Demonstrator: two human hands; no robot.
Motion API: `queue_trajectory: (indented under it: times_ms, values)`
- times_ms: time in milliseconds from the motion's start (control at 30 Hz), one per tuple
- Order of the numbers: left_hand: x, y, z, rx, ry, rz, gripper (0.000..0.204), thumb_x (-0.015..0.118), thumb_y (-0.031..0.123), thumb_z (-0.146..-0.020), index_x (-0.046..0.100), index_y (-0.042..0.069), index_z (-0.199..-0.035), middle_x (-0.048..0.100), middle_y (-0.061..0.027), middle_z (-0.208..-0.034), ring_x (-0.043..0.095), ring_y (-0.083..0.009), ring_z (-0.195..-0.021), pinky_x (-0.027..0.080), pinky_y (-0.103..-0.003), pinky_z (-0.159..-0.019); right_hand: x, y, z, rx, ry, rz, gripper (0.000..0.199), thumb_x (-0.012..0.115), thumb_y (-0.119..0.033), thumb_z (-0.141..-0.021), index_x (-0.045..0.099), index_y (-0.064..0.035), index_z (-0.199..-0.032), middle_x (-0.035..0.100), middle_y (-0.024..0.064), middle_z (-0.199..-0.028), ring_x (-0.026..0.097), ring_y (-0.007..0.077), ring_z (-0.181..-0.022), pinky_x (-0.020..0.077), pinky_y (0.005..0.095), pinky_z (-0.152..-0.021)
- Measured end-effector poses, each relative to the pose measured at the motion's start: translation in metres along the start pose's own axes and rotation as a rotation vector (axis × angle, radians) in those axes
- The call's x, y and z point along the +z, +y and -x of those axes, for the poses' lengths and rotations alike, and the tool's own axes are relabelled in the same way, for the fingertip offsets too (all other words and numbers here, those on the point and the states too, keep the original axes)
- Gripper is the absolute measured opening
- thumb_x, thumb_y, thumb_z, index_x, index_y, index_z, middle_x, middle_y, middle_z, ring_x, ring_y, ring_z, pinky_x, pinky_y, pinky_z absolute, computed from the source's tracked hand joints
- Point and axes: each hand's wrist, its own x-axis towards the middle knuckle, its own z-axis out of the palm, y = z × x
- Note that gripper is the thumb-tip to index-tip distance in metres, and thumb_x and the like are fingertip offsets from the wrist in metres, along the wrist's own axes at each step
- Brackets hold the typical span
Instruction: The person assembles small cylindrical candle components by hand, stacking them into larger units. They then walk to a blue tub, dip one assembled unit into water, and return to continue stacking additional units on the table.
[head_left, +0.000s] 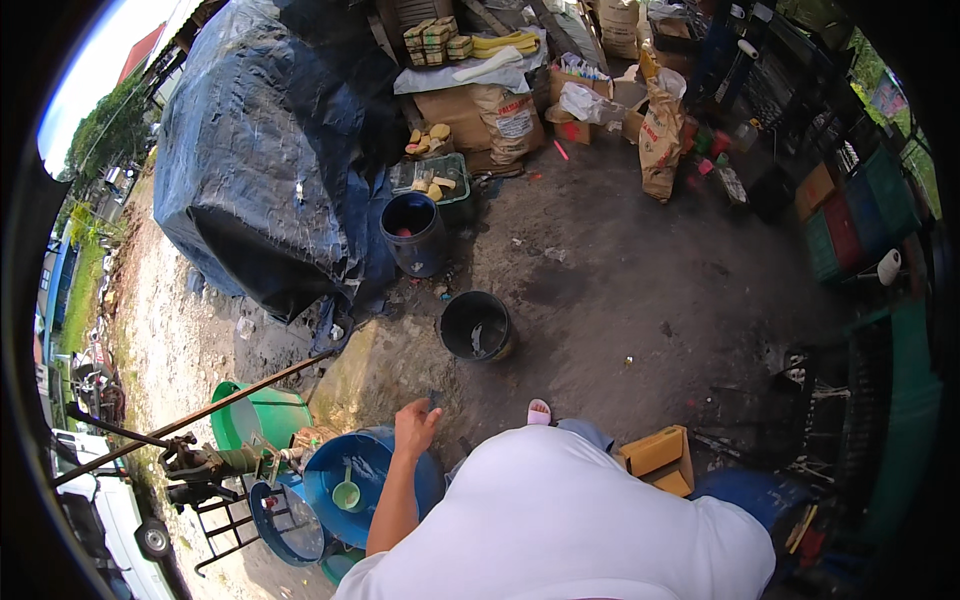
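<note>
My left hand (416, 430) reaches forward over the floor, beside the rim of a big blue drum (372, 448). Its fingers are loosely bent and apart, with nothing visible in them. Inside the drum a light green dipper (346, 490) rests with its handle up. Ahead of the hand stands a black bucket (476, 327), its inside dark with a pale patch. Behind that is a second dark bucket (413, 234) with something reddish in it. My right hand is out of view, hidden beyond my white shirt.
A blue tarp (270, 140) covers a large heap at the left. A long pole (200, 418) slants past a green tub (270, 412). Paper sacks (661, 135) and boxes line the back. An open cardboard box (655, 455) sits at my right, and stacked crates (850, 230) stand farther right.
</note>
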Motion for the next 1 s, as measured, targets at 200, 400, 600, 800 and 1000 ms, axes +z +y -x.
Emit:
queue_trajectory:
  times_ms: [200,400,600,800,1000]
  values:
    - [0.081,0.222,-0.088,0.653,-0.624,0.171,0.078,0.087,0.026,-0.078,0.054,0.002,-0.144,0.058,-0.0203,-0.142,0.062,-0.0345,-0.124,0.056,-0.044,-0.098,-0.04,-0.24,0.016,-0.365,-0.597,-0.805,0.053,0.076,-0.005,-0.087,0.047,-0.0137,-0.131,0.065,0.0104,-0.094,0.071,0.0244,-0.07,0.0613,0.0437,-0.057]
    - [0.117,0.384,-0.128,1.037,-0.731,0.379,0.106,0.091,0.024,-0.071,0.034,0.001,-0.158,0.037,-0.0227,-0.158,0.048,-0.0367,-0.138,0.047,-0.043,-0.11,-0.069,-0.392,0.101,-0.754,-0.765,-0.978,0.052,0.071,-0.014,-0.089,0.047,-0.0102,-0.135,0.063,0.0081,-0.106,0.065,0.0181,-0.09,0.056,0.0336,-0.077]
    - [0.128,0.47,-0.203,1.059,-0.716,0.36,0.089,0.091,0.017,-0.059,0.054,-0.002,-0.137,0.059,-0.0177,-0.131,0.06,-0.0297,-0.121,0.048,-0.039,-0.104,-0.126,-0.454,0.07,-0.872,-0.883,-1.013,0.077,0.08,-0.023,-0.083,0.039,-0.0051,-0.146,0.056,0.0094,-0.127,0.061,0.0198,-0.111,0.0586,0.0336,-0.084]
    - [0.181,0.545,-0.285,0.501,-1.12,0.897,0.057,0.084,-0.005,-0.072,0.059,0.003,-0.122,0.065,-0.0025,-0.115,0.063,-0.0151,-0.111,0.048,-0.031,-0.101,-0.199,-0.551,0.045,-0.899,-0.78,-0.838,0.093,0.098,-0.012,-0.066,0.044,-0.0043,-0.142,0.058,0.0064,-0.129,0.059,0.0186,-0.119,0.0568,0.0364,-0.099]
    - [0.202,0.628,-0.332,0.376,-1.401,0.996,0.052,0.085,-0.004,-0.073,0.061,0.005,-0.118,0.067,-0.0042,-0.117,0.062,-0.0176,-0.113,0.049,-0.035,-0.103,-0.245,-0.594,-0.029,-0.921,-0.678,-1.073,0.065,0.095,-0.007,-0.07,0.057,-0.0086,-0.123,0.066,0.0021,-0.114,0.064,0.0149,-0.106,0.0578,0.0314,-0.091]
